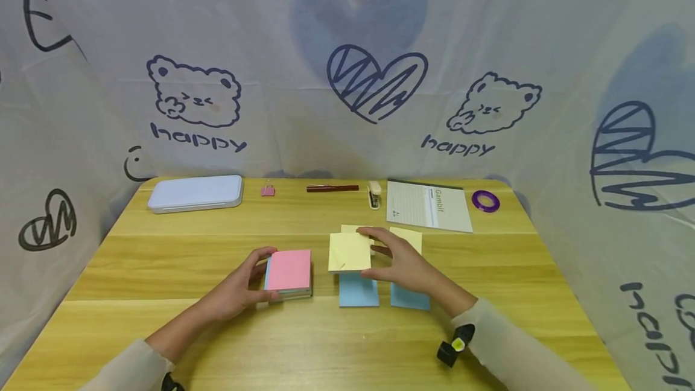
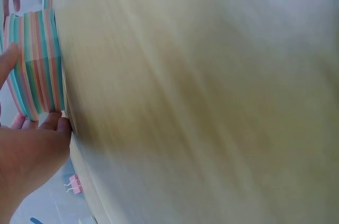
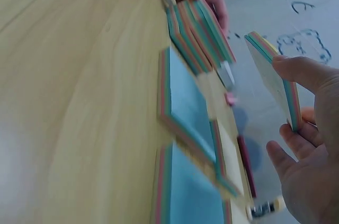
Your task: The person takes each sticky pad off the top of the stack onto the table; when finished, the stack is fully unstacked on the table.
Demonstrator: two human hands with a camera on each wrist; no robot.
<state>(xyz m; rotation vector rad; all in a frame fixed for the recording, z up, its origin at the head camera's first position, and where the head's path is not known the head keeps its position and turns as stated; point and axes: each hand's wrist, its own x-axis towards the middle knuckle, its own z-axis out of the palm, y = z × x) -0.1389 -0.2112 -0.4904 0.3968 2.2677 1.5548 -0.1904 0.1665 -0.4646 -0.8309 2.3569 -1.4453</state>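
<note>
My left hand (image 1: 239,288) grips the sides of a stack of sticky note pads (image 1: 290,270) with a pink top sheet, thumb at the near edge and fingers at the far edge. Striped layers of pink, green, blue and cream show on its side (image 2: 39,65). In my right hand (image 1: 404,261) a yellow-topped sticky note pad (image 1: 350,252) is pinched by its edges, lifted off the table in the right wrist view. Below it lie a blue-topped pad (image 1: 358,291) and a second blue pad (image 1: 409,299); behind them are two yellow pads (image 1: 407,237), partly hidden.
Along the table's back edge lie a pale blue case (image 1: 195,193), a pink binder clip (image 1: 268,190), a dark red pen-like stick (image 1: 336,188), a cream stapler (image 1: 374,195), a notebook (image 1: 429,205) and a purple tape roll (image 1: 485,201). A printed curtain (image 1: 282,35) surrounds the table.
</note>
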